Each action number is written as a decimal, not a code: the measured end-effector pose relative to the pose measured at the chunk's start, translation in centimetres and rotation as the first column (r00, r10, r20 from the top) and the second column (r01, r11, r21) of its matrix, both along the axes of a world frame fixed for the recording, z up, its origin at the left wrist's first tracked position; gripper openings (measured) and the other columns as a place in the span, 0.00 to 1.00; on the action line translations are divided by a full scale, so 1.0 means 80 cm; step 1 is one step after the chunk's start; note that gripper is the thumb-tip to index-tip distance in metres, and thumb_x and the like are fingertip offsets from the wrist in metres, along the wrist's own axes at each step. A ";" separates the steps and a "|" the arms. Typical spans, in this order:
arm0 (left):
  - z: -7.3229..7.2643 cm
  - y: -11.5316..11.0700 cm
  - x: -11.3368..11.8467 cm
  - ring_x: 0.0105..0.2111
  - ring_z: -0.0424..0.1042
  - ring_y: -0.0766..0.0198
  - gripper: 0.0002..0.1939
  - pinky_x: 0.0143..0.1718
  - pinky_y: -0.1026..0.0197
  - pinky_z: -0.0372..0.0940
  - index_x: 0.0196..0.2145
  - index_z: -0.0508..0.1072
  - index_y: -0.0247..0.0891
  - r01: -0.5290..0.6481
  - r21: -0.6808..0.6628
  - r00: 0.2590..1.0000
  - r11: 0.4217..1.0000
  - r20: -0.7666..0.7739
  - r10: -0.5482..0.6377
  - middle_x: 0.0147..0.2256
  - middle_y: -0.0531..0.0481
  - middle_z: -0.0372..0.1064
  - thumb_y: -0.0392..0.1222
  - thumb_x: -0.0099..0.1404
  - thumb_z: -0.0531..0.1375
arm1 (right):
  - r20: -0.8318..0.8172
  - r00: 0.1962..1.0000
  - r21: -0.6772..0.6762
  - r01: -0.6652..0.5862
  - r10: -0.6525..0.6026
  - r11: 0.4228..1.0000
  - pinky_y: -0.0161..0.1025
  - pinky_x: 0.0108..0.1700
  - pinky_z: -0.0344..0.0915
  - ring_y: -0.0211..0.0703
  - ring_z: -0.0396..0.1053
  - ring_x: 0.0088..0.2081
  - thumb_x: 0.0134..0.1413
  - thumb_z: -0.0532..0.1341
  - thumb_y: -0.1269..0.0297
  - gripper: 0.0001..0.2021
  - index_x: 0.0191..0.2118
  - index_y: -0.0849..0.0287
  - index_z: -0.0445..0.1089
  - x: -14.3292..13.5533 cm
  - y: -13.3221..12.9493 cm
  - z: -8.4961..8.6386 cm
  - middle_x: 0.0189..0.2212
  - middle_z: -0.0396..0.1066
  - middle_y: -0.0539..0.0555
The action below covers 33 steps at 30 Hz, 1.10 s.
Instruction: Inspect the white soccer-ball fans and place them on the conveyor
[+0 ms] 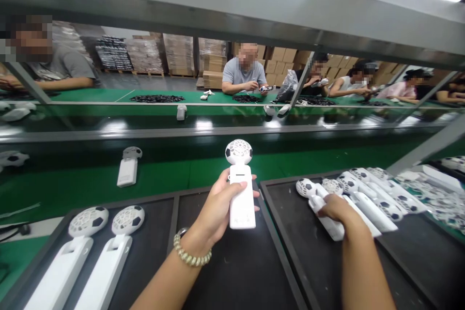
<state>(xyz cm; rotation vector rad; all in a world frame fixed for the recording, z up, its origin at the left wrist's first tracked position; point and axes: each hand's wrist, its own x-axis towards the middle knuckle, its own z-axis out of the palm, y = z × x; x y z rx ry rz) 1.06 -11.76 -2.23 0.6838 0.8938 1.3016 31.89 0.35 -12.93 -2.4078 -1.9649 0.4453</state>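
Observation:
Upright in my left hand [214, 206] is a white handheld fan [242, 206] with a round, soccer-ball-patterned head; my thumb presses on its flat body and my fingers wrap behind it. Over the tray on the right, my right hand [343, 215] closes its fingers on another white handheld fan [331, 227], whose head points away from me. Several more such fans [374, 210] lie side by side just right of that hand. Two further fans, a nearer one [60, 271] and its neighbour [105, 271], rest on the black tray at the left.
The black left tray [156, 232] and right tray [286, 232] stand side by side. Beyond, a fan [127, 172] lies on the green surface. White parts [432, 193] are piled at far right. A metal frame [218, 0] spans overhead. Several co-workers sit across the line, one person [244, 75] facing me.

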 end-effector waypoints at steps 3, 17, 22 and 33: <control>-0.003 0.001 0.000 0.34 0.73 0.61 0.17 0.31 0.56 0.73 0.48 0.61 0.37 0.022 0.022 1.000 1.000 -0.020 -0.022 0.48 0.41 0.68 0.35 0.61 0.58 | -0.020 0.999 0.028 0.037 -0.036 0.999 0.47 0.32 0.69 0.60 0.73 0.32 0.34 0.66 0.69 0.09 0.27 0.64 0.72 -0.007 0.006 -0.003 0.25 0.73 0.63; -0.038 -0.013 0.025 0.30 0.72 0.61 0.15 0.28 0.66 0.57 0.34 0.72 0.40 0.731 0.046 0.134 0.681 -0.988 -0.077 0.30 0.53 0.74 0.37 0.46 0.68 | -0.554 0.517 0.058 -0.758 0.653 0.650 0.42 0.58 0.59 0.52 0.63 0.55 0.37 0.69 0.65 0.38 0.59 0.52 0.61 -0.088 -0.132 0.127 0.55 0.64 0.54; -0.040 -0.012 0.025 0.37 0.72 0.61 0.11 0.38 0.64 0.60 0.39 0.73 0.42 0.591 0.169 0.268 0.788 -0.963 0.006 0.37 0.53 0.75 0.38 0.55 0.63 | -0.509 0.579 0.218 -0.629 0.637 0.746 0.34 0.44 0.66 0.44 0.71 0.41 0.35 0.63 0.73 0.30 0.51 0.56 0.70 -0.093 -0.135 0.102 0.43 0.73 0.50; -0.001 -0.039 0.001 0.46 0.68 0.58 0.12 0.48 0.58 0.59 0.40 0.71 0.42 0.634 0.129 0.287 0.763 -0.955 -0.077 0.43 0.49 0.71 0.49 0.62 0.56 | -0.236 0.965 0.639 0.068 0.111 0.766 0.50 0.53 0.62 0.53 0.66 0.47 0.51 0.54 0.66 0.18 0.46 0.67 0.69 -0.048 -0.125 -0.051 0.43 0.69 0.64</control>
